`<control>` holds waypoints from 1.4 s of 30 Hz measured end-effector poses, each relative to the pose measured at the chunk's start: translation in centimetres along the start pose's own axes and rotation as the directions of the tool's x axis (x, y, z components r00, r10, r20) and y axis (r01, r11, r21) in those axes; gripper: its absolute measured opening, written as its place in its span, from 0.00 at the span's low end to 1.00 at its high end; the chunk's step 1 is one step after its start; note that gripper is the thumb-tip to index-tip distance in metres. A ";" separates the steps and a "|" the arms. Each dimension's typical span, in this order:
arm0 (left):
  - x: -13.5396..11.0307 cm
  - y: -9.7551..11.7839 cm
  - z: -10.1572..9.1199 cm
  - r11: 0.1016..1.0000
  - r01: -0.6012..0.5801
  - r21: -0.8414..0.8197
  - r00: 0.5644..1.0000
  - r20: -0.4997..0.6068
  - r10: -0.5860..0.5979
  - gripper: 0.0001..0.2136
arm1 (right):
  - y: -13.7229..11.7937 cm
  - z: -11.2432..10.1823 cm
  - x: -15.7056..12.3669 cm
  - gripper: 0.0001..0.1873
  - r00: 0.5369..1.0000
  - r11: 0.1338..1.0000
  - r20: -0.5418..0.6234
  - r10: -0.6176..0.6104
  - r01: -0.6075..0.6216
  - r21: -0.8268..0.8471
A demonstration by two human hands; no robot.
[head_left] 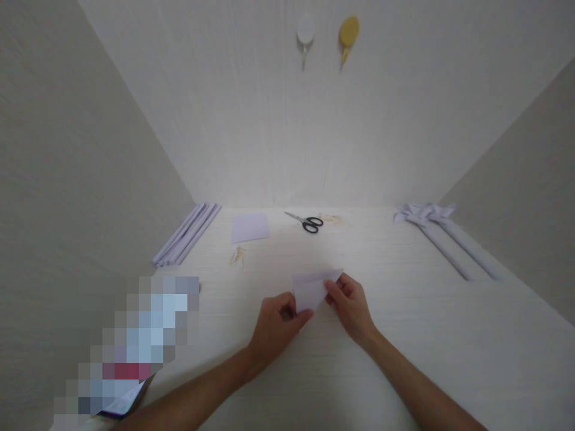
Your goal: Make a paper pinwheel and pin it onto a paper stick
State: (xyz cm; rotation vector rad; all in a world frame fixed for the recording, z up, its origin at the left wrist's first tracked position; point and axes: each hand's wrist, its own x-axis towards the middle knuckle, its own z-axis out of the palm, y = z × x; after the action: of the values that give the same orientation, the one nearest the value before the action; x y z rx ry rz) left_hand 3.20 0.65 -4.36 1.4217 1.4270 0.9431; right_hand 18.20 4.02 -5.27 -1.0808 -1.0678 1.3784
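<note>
A piece of white paper [309,293], partly folded over, is held up between my two hands above the table. My left hand [279,323] pinches its lower left edge between thumb and fingers. At the upper right corner, my right hand [350,302] grips the paper with thumb and fingertips. Farther back lie scissors [308,224] with black handles, their blades pointing left. A flat stack or sheet of white paper [250,227] rests left of the scissors; I cannot tell how many sheets it has.
Rolled paper sticks [186,236] lie along the left wall. Two paper pinwheels [431,224] on sticks lie at the right. Small toothpick-like bits [238,256] are scattered below the paper and beside the scissors. A blurred-out device [135,341] leans at the left. Two round hooks [349,33] are on the back wall.
</note>
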 end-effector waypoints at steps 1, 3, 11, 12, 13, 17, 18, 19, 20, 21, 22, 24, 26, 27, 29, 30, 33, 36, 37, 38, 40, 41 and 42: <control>-0.1 0.1 0.0 1.000 -0.013 -0.009 1.000 -0.018 0.013 0.15 | 0.2 -0.1 0.0 0.13 1.000 1.000 -0.017 0.007 -0.007 0.008; -0.3 0.3 0.0 0.995 -0.032 -0.090 0.998 -0.060 0.027 0.13 | 0.4 -0.2 0.1 0.14 0.999 1.000 -0.042 0.003 -0.002 0.023; -0.1 0.2 0.0 0.882 -0.073 -0.465 0.996 0.005 0.085 0.28 | -0.7 0.4 -0.2 0.15 0.989 0.996 0.117 0.087 -0.084 -0.023; -0.1 0.1 0.0 0.881 -0.082 -0.466 0.995 0.017 0.102 0.26 | -0.9 0.5 -0.3 0.15 0.983 0.994 0.151 0.101 -0.096 -0.043; -0.2 0.1 0.0 0.888 -0.091 -0.450 0.993 0.025 0.114 0.24 | -1.0 0.6 -0.4 0.15 0.977 0.993 0.180 0.112 -0.104 -0.053; -0.3 0.3 -0.3 0.963 -0.156 -0.221 0.986 0.025 0.165 0.11 | -1.0 0.6 -0.5 0.13 0.958 0.990 0.251 0.138 -0.132 -0.041; -0.3 0.4 -0.3 0.972 -0.178 -0.153 0.982 0.031 0.185 0.08 | -0.9 0.6 -0.5 0.13 0.954 0.990 0.264 0.138 -0.133 -0.038; -0.2 0.4 -0.4 0.975 -0.197 -0.101 0.979 0.038 0.202 0.07 | -0.8 0.5 -0.5 0.12 0.952 0.991 0.275 0.134 -0.128 -0.040; -0.1 0.4 -0.4 0.976 -0.209 -0.067 0.976 0.046 0.212 0.07 | -0.8 0.5 -0.5 0.12 0.952 0.992 0.279 0.125 -0.117 -0.046; -0.1 0.4 -0.4 0.976 -0.213 -0.050 0.975 0.049 0.215 0.07 | -0.7 0.4 -0.5 0.11 0.954 0.993 0.278 0.114 -0.103 -0.054; 0.0 0.3 -0.4 0.977 -0.211 -0.045 0.976 0.048 0.213 0.08 | -0.7 0.4 -0.5 0.11 0.957 0.994 0.272 0.103 -0.090 -0.062; 0.1 0.2 -0.4 0.979 -0.197 -0.049 0.979 0.047 0.200 0.08 | -0.7 0.4 -0.5 0.11 0.965 0.995 0.248 0.088 -0.071 -0.076; 0.2 0.1 -0.3 0.981 -0.188 -0.047 0.981 0.045 0.190 0.09 | -0.8 0.4 -0.5 0.12 0.974 0.995 0.211 0.077 -0.062 -0.078; 0.2 0.0 -0.3 0.982 -0.185 -0.038 0.981 0.042 0.187 0.09 | -0.8 0.5 -0.5 0.13 0.980 0.995 0.188 0.071 -0.057 -0.079; 0.2 -0.2 -0.3 0.986 -0.165 -0.016 0.985 0.039 0.165 0.10 | -0.9 0.5 -0.5 0.16 0.987 0.996 0.151 0.062 -0.050 -0.079; 0.2 -0.3 -0.2 0.990 -0.143 -0.013 0.989 0.042 0.143 0.10 | -0.9 0.5 -0.5 0.17 0.988 0.996 0.144 0.060 -0.048 -0.081; 0.1 -0.5 -0.2 0.997 -0.064 -0.045 0.994 0.084 0.068 0.11 | -1.0 0.4 -0.5 0.15 0.982 0.993 0.176 0.068 -0.050 -0.103; 0.1 -0.5 -0.1 0.996 -0.035 -0.078 0.992 0.116 0.044 0.12 | -1.1 0.4 -0.5 0.13 0.969 0.991 0.234 0.074 -0.045 -0.125; 0.1 -0.5 -0.1 0.996 -0.036 -0.082 0.992 0.119 0.046 0.11 | -1.2 0.4 -0.5 0.13 0.965 0.991 0.251 0.075 -0.044 -0.128; 0.1 -0.4 -0.1 0.996 -0.043 -0.084 0.992 0.114 0.052 0.11 | -1.2 0.4 -0.5 0.13 0.962 0.991 0.262 0.073 -0.041 -0.127; 0.1 -0.2 -0.2 0.994 -0.066 -0.085 0.992 0.101 0.075 0.10 | -1.2 0.3 -0.5 0.12 0.958 0.992 0.276 0.071 -0.040 -0.117; 0.1 -0.2 -0.2 0.994 -0.077 -0.083 0.992 0.097 0.085 0.10 | -1.2 0.3 -0.5 0.12 0.957 0.993 0.281 0.073 -0.044 -0.109; 0.1 -0.1 -0.2 0.993 -0.084 -0.081 0.991 0.093 0.092 0.10 | -1.1 0.2 -0.5 0.12 0.957 0.994 0.281 0.074 -0.048 -0.099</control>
State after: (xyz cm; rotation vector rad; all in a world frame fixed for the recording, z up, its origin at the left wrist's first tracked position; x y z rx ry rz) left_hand 3.00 0.73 -4.40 1.4628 1.2527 0.9615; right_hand 18.22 3.58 -4.11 -1.0072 -1.3256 1.5810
